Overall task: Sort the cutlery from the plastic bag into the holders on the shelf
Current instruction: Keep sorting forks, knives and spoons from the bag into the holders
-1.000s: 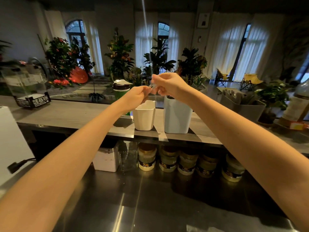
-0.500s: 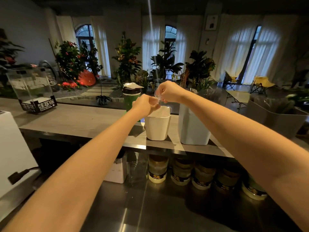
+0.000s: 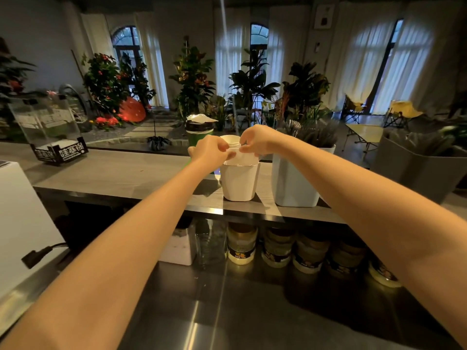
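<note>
L hand (image 3: 209, 153), R hand (image 3: 258, 139) lowered, pinching bag (image 3: 243, 157) over white holder (image 3: 238, 184).

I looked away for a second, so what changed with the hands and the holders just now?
The left hand and right hand came down to the rim of the white holder, pinching a pale plastic piece between them throughout. Both that holder and the blue holder stayed on the shelf.

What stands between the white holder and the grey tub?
A pale blue holder stands between them, as the head view shows.
</note>
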`<state>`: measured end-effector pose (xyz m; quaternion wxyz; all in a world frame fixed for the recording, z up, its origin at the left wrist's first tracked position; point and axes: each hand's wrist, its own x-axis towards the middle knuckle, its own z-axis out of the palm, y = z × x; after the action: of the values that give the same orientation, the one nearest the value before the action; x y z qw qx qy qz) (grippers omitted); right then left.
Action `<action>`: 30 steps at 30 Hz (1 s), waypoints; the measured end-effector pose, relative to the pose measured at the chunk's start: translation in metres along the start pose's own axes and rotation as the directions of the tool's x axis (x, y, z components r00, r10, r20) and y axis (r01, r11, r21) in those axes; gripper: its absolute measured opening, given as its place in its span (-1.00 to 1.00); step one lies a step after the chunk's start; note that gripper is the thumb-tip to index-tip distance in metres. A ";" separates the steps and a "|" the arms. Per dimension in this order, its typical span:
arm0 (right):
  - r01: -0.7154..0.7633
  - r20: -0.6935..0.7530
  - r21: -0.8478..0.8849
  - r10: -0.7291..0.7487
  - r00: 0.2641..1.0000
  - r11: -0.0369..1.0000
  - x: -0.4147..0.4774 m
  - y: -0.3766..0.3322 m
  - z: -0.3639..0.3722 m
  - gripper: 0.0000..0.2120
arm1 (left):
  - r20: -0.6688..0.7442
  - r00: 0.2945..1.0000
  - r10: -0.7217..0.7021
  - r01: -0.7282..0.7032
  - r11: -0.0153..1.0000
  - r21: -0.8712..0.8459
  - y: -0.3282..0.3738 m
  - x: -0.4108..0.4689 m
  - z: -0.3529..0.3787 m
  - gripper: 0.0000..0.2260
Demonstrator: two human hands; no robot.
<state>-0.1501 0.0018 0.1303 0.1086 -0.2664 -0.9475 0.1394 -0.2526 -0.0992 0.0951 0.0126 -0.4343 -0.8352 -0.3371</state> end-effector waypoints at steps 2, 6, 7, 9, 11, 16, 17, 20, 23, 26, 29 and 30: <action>0.045 -0.073 0.015 -0.044 0.996 0.999 -0.011 -0.004 -0.008 -0.74 | -0.021 0.999 0.031 -0.033 0.996 -0.085 0.001 -0.006 -0.006 -0.76; 0.152 -0.199 0.057 -0.138 0.970 0.987 -0.051 -0.013 -0.024 -0.78 | -0.066 0.991 0.118 -0.132 0.948 -0.291 0.012 -0.030 -0.020 -0.75; 0.186 -0.248 0.071 -0.163 0.955 0.980 -0.067 -0.015 -0.026 -0.79 | -0.062 0.987 0.147 -0.159 0.933 -0.323 0.015 -0.039 -0.023 -0.75; 0.251 -0.336 0.116 -0.200 0.920 0.961 -0.103 -0.014 -0.028 -0.82 | -0.045 0.980 0.194 -0.195 0.897 -0.396 0.023 -0.060 -0.026 -0.78; 0.289 -0.353 0.217 -0.201 0.914 0.933 -0.144 -0.005 -0.021 -0.84 | -0.025 0.978 0.207 -0.194 0.859 -0.474 0.028 -0.085 -0.022 -0.83; 0.141 -0.238 0.474 -0.029 0.971 0.869 -0.229 0.030 0.020 -0.88 | 0.146 0.968 0.204 -0.081 0.805 -0.588 0.047 -0.157 0.008 -0.77; 0.098 -0.203 0.509 0.009 0.979 0.855 -0.242 0.036 0.029 -0.88 | 0.191 0.963 0.189 -0.033 0.789 -0.613 0.050 -0.169 0.015 -0.77; -0.007 -0.133 0.557 0.098 0.986 0.831 -0.281 0.050 0.055 -0.86 | 0.284 0.944 0.169 0.044 0.787 -0.615 0.059 -0.209 0.035 -0.77; -0.085 -0.099 0.622 0.186 0.978 0.778 -0.319 0.058 0.072 -0.83 | 0.346 0.927 0.143 0.102 0.793 -0.601 0.066 -0.243 0.052 -0.74; -0.139 -0.049 0.695 0.239 0.970 0.706 -0.361 0.065 0.085 -0.83 | 0.511 0.854 0.099 0.278 0.743 -0.609 0.071 -0.281 0.072 -0.68; -0.235 0.084 0.752 0.264 0.961 0.616 -0.409 0.078 0.100 -0.78 | 0.727 0.671 0.145 0.423 0.731 -0.536 0.074 -0.328 0.093 -0.66; -0.267 0.144 0.767 0.250 0.958 0.584 -0.425 0.082 0.106 -0.77 | 0.796 0.578 0.182 0.451 0.742 -0.496 0.074 -0.343 0.100 -0.66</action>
<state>0.2139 -0.1801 -0.0514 0.1820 -0.3263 -0.7452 0.5523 0.0425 -0.2591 -0.0489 -0.5470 -0.4426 -0.6055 -0.3719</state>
